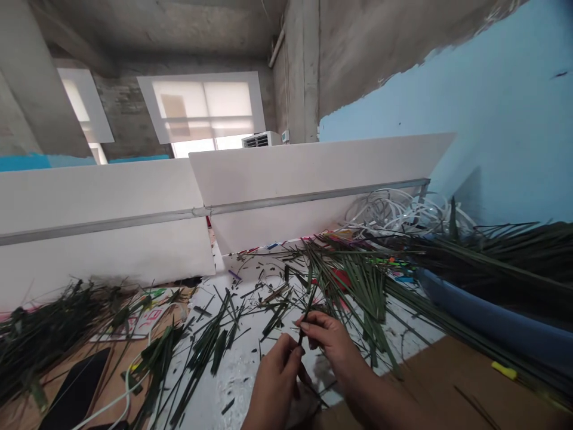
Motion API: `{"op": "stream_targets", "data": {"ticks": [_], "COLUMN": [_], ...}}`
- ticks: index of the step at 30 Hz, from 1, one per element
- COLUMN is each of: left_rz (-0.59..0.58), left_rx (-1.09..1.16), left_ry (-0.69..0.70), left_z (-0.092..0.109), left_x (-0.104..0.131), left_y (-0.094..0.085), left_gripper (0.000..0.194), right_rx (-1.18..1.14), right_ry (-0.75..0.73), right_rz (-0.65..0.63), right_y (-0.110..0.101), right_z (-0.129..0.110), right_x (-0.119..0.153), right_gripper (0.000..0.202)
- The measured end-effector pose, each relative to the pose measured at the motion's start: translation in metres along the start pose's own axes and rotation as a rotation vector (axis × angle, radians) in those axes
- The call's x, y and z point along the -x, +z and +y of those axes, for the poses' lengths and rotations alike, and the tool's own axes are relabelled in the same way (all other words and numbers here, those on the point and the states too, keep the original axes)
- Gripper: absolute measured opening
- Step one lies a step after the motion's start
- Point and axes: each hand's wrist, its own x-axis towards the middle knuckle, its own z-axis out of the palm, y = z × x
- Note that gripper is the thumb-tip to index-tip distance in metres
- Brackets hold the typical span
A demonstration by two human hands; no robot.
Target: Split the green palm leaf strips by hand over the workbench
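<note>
My left hand (278, 377) and my right hand (330, 339) are close together over the white table (244, 385). Both pinch one dark green leaf strip (308, 303), whose tip points up and away between my fingers. Its lower end runs down past my left fingers and is partly hidden. Just left of my hands lies a bunch of cut green leaf strips (208, 346). Beyond and right of them, a fan of long green leaves (364, 283) spreads across the table. Short leaf scraps are scattered around.
A blue tub (492, 313) full of long leaves stands at right. Brown cardboard (447, 370) lies in front of it, with a yellow cutter-like item (504, 370). At left are a black phone (76, 388), a white cable (128, 382) and a leaf heap (49, 328). White panels (286, 176) stand behind.
</note>
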Motion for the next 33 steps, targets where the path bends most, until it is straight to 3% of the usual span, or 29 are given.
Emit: {"op": "stream_targets", "data": {"ticks": [6, 13, 21, 29, 33], "left_rz": [0.083, 0.16, 0.174, 0.119, 0.119], "left_rx": [0.017, -0.069, -0.307, -0.356, -0.343], "left_ry": [0.067, 0.089, 0.169, 0.183, 0.198], "left_z": [0.003, 0.004, 0.012, 0.015, 0.013], "left_x": [-0.003, 0.0, 0.006, 0.007, 0.007], "left_y": [-0.009, -0.009, -0.005, 0.001, 0.002], "left_gripper": [0.032, 0.027, 0.025, 0.021, 0.02], "right_rx": [0.043, 0.105, 0.056, -0.052, -0.128], "right_ry": [0.002, -0.005, -0.026, -0.049, -0.034], "right_rz": [-0.076, -0.111, -0.074, 0.063, 0.045], "right_y": [0.003, 0.004, 0.004, 0.002, 0.0], "right_z": [-0.003, 0.009, 0.009, 0.002, 0.003], "right_x": [0.002, 0.001, 0.001, 0.001, -0.003], "right_gripper": [0.026, 0.027, 0.028, 0.019, 0.021]}}
